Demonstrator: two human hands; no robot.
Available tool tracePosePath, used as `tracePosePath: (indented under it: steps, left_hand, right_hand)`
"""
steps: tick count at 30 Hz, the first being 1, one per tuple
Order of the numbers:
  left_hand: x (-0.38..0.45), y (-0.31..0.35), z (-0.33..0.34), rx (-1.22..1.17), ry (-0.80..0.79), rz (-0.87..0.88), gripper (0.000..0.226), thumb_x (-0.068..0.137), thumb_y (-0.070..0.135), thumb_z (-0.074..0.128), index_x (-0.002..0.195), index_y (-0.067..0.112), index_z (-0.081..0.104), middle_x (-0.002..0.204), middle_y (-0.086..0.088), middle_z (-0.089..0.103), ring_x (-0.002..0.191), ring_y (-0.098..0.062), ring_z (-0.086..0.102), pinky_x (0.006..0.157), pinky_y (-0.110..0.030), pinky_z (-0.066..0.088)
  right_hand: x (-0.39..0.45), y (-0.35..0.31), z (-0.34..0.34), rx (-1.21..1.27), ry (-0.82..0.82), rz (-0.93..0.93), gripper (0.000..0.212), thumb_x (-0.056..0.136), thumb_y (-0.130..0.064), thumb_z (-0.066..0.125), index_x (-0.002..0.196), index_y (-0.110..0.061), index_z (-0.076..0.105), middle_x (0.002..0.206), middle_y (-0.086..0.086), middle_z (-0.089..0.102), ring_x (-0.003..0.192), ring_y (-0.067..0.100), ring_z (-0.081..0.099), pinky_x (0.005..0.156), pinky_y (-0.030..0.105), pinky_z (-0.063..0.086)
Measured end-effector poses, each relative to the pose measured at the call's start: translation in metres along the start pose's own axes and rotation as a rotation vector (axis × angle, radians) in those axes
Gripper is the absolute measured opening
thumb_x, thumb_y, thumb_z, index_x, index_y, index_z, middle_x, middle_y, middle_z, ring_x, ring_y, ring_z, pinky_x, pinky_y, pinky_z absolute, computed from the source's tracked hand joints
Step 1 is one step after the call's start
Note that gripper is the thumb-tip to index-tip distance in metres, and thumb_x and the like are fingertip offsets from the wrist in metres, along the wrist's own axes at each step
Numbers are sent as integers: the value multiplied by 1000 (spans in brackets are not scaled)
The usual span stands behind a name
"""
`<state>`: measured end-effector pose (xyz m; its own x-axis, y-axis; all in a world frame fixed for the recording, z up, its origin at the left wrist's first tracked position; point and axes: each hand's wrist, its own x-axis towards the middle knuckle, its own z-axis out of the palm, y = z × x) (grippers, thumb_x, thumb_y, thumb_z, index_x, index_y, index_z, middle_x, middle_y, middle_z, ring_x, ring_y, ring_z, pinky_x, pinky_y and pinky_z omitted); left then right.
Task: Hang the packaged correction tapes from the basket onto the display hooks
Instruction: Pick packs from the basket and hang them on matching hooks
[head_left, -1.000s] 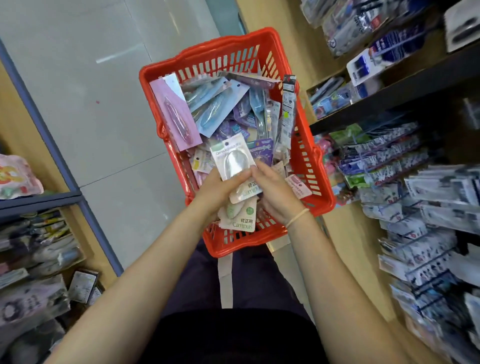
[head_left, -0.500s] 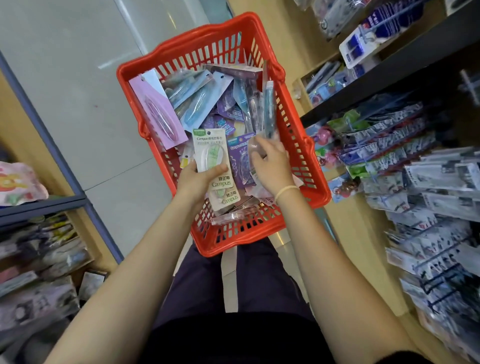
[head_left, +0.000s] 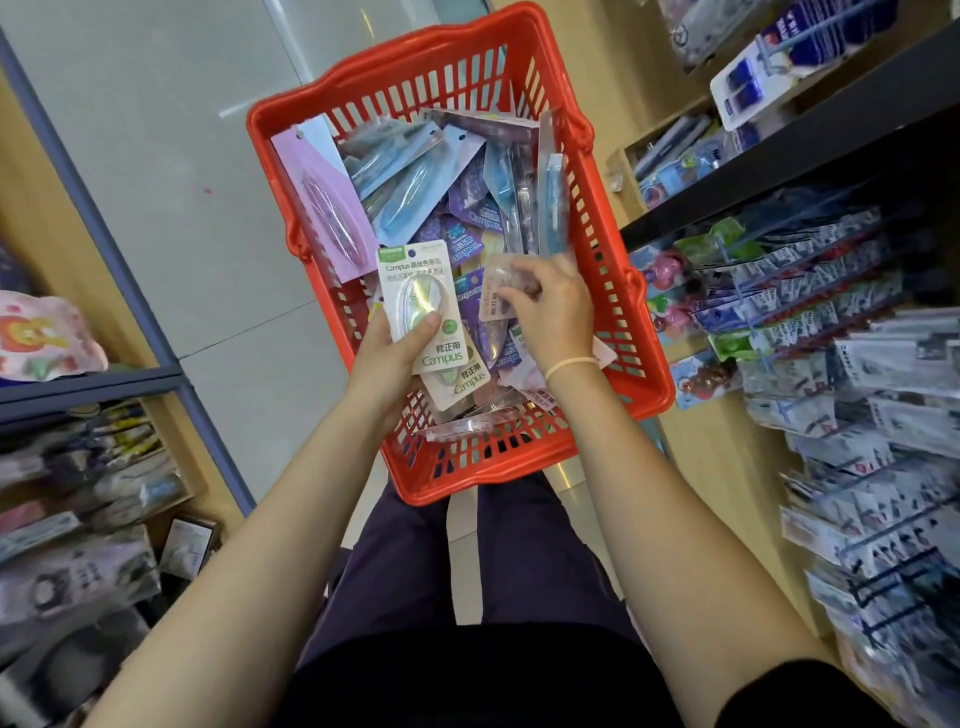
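Red plastic basket (head_left: 618, 332) sits under our hands, packed with carded stationery. Our left hand (head_left: 387, 358) still grips a small stack of white Campus correction tapes (head_left: 415, 306), thumb pressed on the top blister. Our right hand (head_left: 553, 312), just beside it, a moment ago merely sorting through the pile, now pinches a pinkish packet (head_left: 498, 291) lifted off it. We judge we are still gathering stock; the display hooks (head_left: 810, 291), well off past the right hand, wait.
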<state>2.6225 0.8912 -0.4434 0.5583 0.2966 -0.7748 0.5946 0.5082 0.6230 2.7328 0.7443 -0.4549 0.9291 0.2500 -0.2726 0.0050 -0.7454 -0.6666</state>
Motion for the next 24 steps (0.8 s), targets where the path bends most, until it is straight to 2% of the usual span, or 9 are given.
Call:
tracePosePath:
  steps: [3, 7, 9, 12, 14, 17, 19, 21, 24]
  left_hand:
    - [-3, 3, -1, 29, 54, 63, 47, 99, 18, 67, 143, 15, 49, 125, -6, 72, 104, -22, 75, 77, -38, 64]
    - [-12, 9, 2, 15, 86, 113, 41, 99, 19, 68, 137, 16, 53, 118, -2, 73, 95, -14, 76, 66, -25, 59]
    - [-17, 14, 4, 17, 62, 132, 42, 98, 22, 69, 137, 17, 54, 119, -3, 73, 97, -16, 75, 66, -26, 59]
    - [-30, 29, 6, -3, 7, 163, 39, 96, 19, 72, 131, 19, 56, 117, 0, 74, 100, -17, 75, 73, -28, 60]
    - [-40, 40, 7, -10, -37, 176, 41, 91, 19, 75, 128, 22, 57, 118, 0, 74, 104, -20, 74, 82, -33, 62]
    - [-56, 56, 2, -28, -91, 178, 44, 88, 19, 80, 125, 26, 59, 120, -1, 75, 107, -24, 74, 89, -43, 60]
    - [-65, 68, -4, -22, -121, 187, 46, 88, 19, 80, 127, 28, 58, 122, -2, 74, 108, -25, 74, 91, -47, 59]
    - [-77, 84, -9, -21, -149, 208, 46, 89, 22, 79, 129, 29, 57, 123, -3, 73, 107, -25, 74, 91, -48, 59]
    - [-95, 109, -12, -33, -229, 241, 64, 82, 32, 79, 140, 24, 51, 125, -5, 72, 108, -25, 74, 86, -45, 60]
  right_hand:
    - [2, -11, -1, 46, 50, -4, 31, 78, -18, 85, 104, -5, 75, 101, 1, 49, 95, 20, 55, 91, 26, 49]
    - [-2, -33, -15, 172, 74, 29, 24, 79, -20, 85, 93, -7, 70, 114, -2, 47, 110, 11, 48, 94, -1, 28]
    - [-6, -44, -22, 245, 10, 78, 25, 82, -23, 83, 92, -10, 64, 115, -6, 53, 114, 10, 52, 99, 9, 34]
    - [-12, -61, -34, 428, -67, 171, 30, 83, -24, 82, 91, -12, 56, 98, -1, 62, 95, 12, 61, 85, 17, 49]
    - [-14, -70, -44, 469, -72, 234, 33, 82, -28, 83, 91, -16, 53, 100, 5, 63, 94, 16, 63, 84, 22, 53]
    - [-22, -87, -63, 648, -148, 398, 42, 82, -28, 83, 107, -17, 52, 114, 15, 67, 100, 29, 71, 89, 53, 58]
    - [-29, -98, -81, 714, -160, 436, 41, 85, -24, 81, 115, -13, 56, 113, 14, 71, 97, 28, 74, 89, 54, 58]
    - [-37, -111, -101, 763, -143, 404, 27, 90, -23, 76, 113, -11, 66, 107, 12, 75, 94, 27, 74, 89, 49, 59]
    - [-55, -139, -134, 879, -77, 364, 15, 98, -24, 65, 104, -12, 71, 94, 5, 76, 79, 19, 72, 69, 32, 58]
